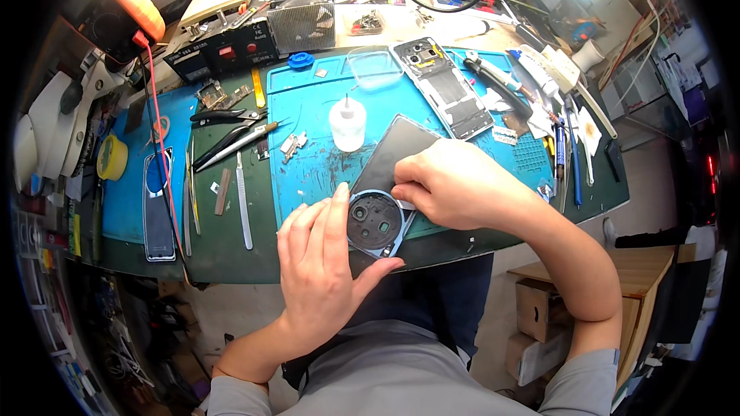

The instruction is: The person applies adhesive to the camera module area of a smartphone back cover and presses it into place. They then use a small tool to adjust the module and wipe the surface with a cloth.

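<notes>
My left hand [324,262] grips the lower end of a dark phone back panel [393,150], its fingers along one side and its thumb at the bottom, around a round camera housing [372,216] with a light blue rim. My right hand [439,185] is closed in a pinch on the panel just right of that housing; what it holds is hidden under the fingers, though a pale sliver shows beneath them. A white dropper bottle [347,127] stands above the panel. An opened phone [443,88] lies diagonally behind, toward the upper right.
A blue mat [301,177] covers the bench middle. Leftward lie tweezers, pliers [220,146], a scalpel handle [243,200], a phone frame [160,223] and tape [113,156]. Several tools [539,100] crowd the right. Power supplies [220,52] and a clear lid [374,69] sit behind.
</notes>
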The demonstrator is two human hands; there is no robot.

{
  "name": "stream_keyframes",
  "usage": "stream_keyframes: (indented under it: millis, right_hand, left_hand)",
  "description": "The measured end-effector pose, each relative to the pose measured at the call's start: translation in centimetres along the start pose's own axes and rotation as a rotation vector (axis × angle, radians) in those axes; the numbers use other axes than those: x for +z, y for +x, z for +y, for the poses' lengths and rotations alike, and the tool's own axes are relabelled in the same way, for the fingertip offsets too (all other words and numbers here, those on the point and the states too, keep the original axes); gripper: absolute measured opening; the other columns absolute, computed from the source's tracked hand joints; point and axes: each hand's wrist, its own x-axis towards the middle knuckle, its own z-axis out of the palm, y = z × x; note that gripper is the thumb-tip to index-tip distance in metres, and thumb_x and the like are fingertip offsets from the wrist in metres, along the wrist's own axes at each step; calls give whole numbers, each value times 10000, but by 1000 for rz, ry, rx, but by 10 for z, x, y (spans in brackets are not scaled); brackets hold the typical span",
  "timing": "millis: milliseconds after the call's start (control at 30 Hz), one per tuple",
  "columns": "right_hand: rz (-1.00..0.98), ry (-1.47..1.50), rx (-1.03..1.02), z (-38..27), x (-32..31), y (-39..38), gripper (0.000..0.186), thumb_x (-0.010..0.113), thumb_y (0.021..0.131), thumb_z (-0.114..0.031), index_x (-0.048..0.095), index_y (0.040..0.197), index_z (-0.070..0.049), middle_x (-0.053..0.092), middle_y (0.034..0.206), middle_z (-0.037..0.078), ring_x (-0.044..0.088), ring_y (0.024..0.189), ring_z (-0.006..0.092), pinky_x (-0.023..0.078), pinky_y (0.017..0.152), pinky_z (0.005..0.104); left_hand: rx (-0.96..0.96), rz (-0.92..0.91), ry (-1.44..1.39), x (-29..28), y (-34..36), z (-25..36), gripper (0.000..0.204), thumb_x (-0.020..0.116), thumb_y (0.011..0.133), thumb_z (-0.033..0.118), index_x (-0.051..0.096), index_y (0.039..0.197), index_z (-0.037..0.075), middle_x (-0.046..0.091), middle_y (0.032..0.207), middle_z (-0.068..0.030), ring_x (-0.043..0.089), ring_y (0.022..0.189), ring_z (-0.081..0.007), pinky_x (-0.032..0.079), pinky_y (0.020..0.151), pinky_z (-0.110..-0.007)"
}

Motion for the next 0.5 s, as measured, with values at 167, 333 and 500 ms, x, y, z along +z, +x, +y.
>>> stream_keyframes:
  millis: [167,333,500]
  right_hand:
    - [-29,-6,23,-3,-4,-3,241,648,970,-238,758,923,-29,726,818,206,715,871,406,556,799,504]
    - [-40,-2,3,0,-3,-3,233,650,971,-238,757,933,-34,726,816,207,713,859,408,554,798,505]
    - [-55,37,-39,4,-5,-2,241,654,971,-245,744,924,-26,718,797,207,709,845,408,550,784,504]
  left_hand:
    - [23,23,5,0,2,0,1014,864,745,506,485,1476,-85,618,1257,-165,575,1161,-317,425,1083,-516]
    - [18,19,10,2,1,-1,1018,849,749,522,483,1480,-83,618,1249,-167,575,1162,-316,426,1084,-519]
    - [14,13,11,0,1,0,1019,844,751,525,480,1483,-83,615,1243,-170,572,1165,-319,418,1091,-521]
